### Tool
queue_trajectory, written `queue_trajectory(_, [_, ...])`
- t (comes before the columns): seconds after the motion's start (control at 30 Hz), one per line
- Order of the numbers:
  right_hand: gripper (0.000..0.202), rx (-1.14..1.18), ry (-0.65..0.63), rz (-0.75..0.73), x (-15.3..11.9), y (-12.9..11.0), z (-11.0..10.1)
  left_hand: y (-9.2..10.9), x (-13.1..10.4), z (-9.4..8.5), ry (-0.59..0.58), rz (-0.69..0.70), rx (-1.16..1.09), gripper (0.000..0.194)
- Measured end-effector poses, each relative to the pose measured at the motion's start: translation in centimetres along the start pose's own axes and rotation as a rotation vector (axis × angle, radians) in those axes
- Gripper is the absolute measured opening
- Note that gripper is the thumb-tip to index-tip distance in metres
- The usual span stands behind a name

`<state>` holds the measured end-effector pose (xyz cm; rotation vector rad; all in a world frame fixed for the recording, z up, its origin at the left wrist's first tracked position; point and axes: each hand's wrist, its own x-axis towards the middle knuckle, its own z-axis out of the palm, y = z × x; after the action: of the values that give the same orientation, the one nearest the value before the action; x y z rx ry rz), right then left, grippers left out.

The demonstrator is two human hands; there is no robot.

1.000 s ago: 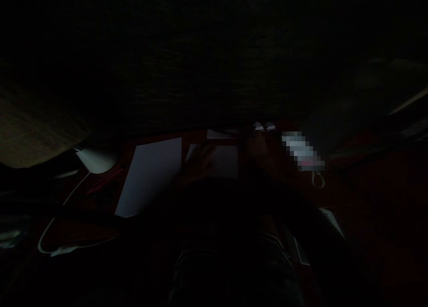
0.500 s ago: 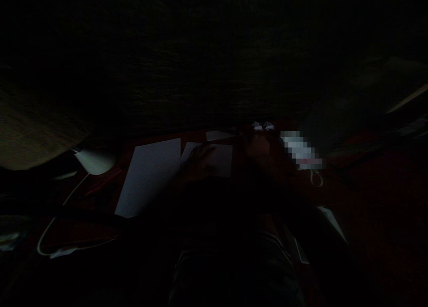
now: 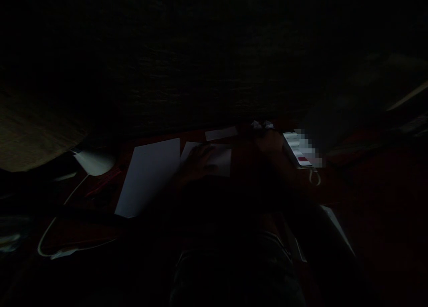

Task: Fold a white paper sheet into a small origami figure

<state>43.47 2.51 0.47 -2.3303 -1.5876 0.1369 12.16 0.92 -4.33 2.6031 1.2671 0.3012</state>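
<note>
The scene is very dark. My left hand (image 3: 199, 161) lies flat with its fingers apart on a small white sheet of paper (image 3: 223, 157). A larger white sheet (image 3: 152, 173) lies to its left. My right hand (image 3: 270, 142) is closed, just in front of two small folded white paper pieces (image 3: 256, 124). Whatever its fingers hold is hidden in the dark; I cannot tell whether they touch the folded pieces. Beyond the left hand lies a narrow paper piece (image 3: 220, 133).
A lit phone (image 3: 296, 149), partly pixelated, lies right of my right hand with a white loop (image 3: 314, 178) at its near end. On the left are a white cone-shaped lamp (image 3: 96, 163) with a pale cord (image 3: 75, 191) and a reddish object (image 3: 103, 182).
My right hand has moved a little to the right, closer to the phone and the folded pieces. More of the narrow paper piece shows. My left hand stays on the small sheet.
</note>
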Motion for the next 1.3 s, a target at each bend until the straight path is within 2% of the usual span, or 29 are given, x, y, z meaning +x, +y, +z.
queue_trajectory(0.13, [0.045,-0.008,-0.014,-0.032,0.0,-0.1,-0.1,0.0,0.0,-0.1,0.011,0.01,-0.01,0.078])
queue_trajectory(0.37, [0.036,-0.069,-0.057,-0.135,1.0,1.6,0.1,-0.3,0.0,0.1,0.033,0.011,-0.026,0.076])
queue_trajectory(0.5, [0.038,-0.087,-0.071,-0.123,1.3,2.0,0.1,-0.3,0.1,0.1,0.029,0.011,-0.023,0.073])
queue_trajectory(0.8, [0.044,-0.071,0.02,-0.125,0.9,1.5,0.0,0.0,0.1,-0.2,0.024,0.004,-0.019,0.074])
queue_trajectory(0.97, [0.047,-0.077,-0.037,-0.133,0.8,1.3,0.6,0.0,-0.2,0.2,0.034,0.02,-0.022,0.076])
queue_trajectory(1.03, [0.048,-0.074,-0.104,-0.224,1.0,1.6,1.0,0.0,-0.3,0.3,0.035,0.024,-0.005,0.079])
queue_trajectory(1.13, [0.046,-0.027,-0.178,-0.447,1.5,2.5,1.5,0.2,-0.3,0.5,0.026,0.011,0.021,0.082])
queue_trajectory(1.3, [0.033,0.118,-0.214,-0.685,2.1,3.6,1.2,0.7,-0.4,0.3,-0.014,-0.018,0.029,0.083])
